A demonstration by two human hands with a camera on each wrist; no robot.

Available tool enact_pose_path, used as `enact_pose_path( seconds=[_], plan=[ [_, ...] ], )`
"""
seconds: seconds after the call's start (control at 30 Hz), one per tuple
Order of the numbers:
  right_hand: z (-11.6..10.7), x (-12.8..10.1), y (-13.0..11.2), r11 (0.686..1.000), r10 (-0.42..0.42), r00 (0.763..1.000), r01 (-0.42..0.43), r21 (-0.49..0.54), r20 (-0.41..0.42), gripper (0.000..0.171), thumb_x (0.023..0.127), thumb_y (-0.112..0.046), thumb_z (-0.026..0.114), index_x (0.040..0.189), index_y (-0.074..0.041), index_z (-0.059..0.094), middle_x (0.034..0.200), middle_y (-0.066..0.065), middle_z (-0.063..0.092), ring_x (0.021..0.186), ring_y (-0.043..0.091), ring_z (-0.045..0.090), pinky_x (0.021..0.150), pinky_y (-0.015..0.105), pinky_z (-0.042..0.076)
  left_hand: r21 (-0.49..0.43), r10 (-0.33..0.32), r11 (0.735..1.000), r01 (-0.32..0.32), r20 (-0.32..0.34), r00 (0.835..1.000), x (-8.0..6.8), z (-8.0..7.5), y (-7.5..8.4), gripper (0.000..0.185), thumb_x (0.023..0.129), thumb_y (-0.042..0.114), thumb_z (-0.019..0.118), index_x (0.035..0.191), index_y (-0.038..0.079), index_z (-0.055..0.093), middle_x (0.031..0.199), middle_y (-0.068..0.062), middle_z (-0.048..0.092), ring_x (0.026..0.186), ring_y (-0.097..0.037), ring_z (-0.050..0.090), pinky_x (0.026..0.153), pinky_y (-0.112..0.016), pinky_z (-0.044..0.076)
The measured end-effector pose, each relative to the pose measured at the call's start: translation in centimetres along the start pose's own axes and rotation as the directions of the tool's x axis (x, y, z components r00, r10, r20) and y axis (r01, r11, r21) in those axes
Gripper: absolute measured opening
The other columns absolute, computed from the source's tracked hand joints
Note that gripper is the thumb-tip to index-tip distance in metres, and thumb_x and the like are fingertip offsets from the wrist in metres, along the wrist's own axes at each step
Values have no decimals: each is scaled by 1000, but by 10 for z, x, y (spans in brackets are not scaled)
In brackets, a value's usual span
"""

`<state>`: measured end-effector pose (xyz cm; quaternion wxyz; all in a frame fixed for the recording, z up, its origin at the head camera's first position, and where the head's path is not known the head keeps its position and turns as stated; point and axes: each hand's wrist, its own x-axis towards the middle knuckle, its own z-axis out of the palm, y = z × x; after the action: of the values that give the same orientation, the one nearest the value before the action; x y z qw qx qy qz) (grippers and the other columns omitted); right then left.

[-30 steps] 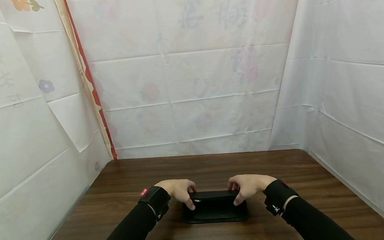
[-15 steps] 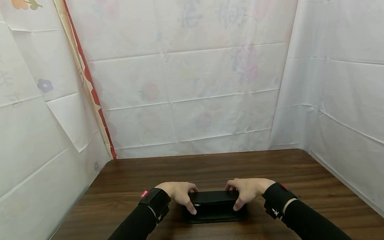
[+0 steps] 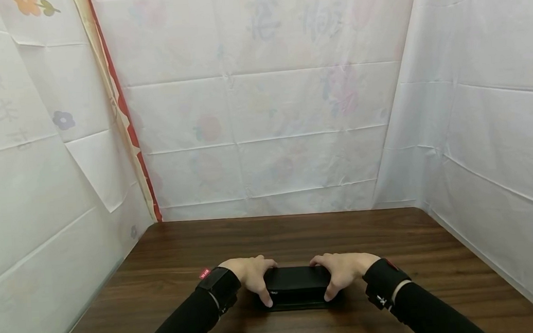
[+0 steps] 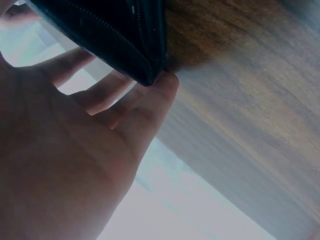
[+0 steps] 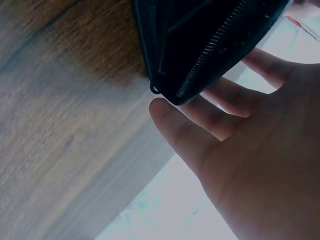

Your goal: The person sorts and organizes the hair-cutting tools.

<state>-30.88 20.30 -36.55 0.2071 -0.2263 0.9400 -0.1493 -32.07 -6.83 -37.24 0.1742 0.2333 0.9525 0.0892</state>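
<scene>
Plainly a black zippered case, lying flat near the front edge of the wooden bench, midway between the two sleeves. Held at both short ends: left hand curled over the left end with thumb down the near side, right hand mirrored on the right end, so each grip closed around the case rather than spread wide. Seen from the left wrist, fingers tucked along the far side of the case, thumb tip at its corner beside the zip. Seen from the right wrist, much the same: fingers behind the case, thumb just short of the zip pull at the corner, touching or not hard to tell. Judged light and fairly stiff-sided with some give, likely a fabric or leather-like skin, not slippery and not fragile. Best taken at the short ends or along the long edges, clear of the zip track; a pinch at a corner likely to twist it. White printed sheets hung round the bench on three sides.
</scene>
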Motion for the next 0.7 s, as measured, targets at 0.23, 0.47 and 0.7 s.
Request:
enact_pose_path(
  seconds=[0.23, 0.47, 0.7],
  plan=[
    [4, 2, 1, 998, 5, 1000, -5, -56, 1, 85, 78, -28, 88, 151, -20, 45, 140, 3, 51, 130, 27, 48, 105, 50, 41, 31, -7, 999, 8, -16, 1000, -2, 2, 2, 89, 68, 40, 95, 145, 27, 52, 130, 1, 53, 116, -22, 54, 97, -45, 46],
    [10, 2, 1, 996, -6, 1000, 5, -86, -20, 88, 75, -30, 90, 151, -19, 45, 136, 2, 51, 125, 27, 48, 101, 51, 42, 61, 2, 998, 0, -27, 1000, -1, 5, 2, 91, 64, 41, 97, 141, 27, 52, 124, 2, 53, 114, -21, 53, 96, -45, 47],
    [12, 3, 2, 997, -23, 999, 20, -80, -40, 87, 75, -29, 90, 149, -19, 46, 136, 3, 51, 124, 27, 48, 100, 52, 43, 66, 4, 998, -1, -51, 999, -1, 6, 2, 87, 64, 41, 97, 137, 27, 54, 119, 3, 53, 111, -19, 52, 93, -43, 48]
  ],
)
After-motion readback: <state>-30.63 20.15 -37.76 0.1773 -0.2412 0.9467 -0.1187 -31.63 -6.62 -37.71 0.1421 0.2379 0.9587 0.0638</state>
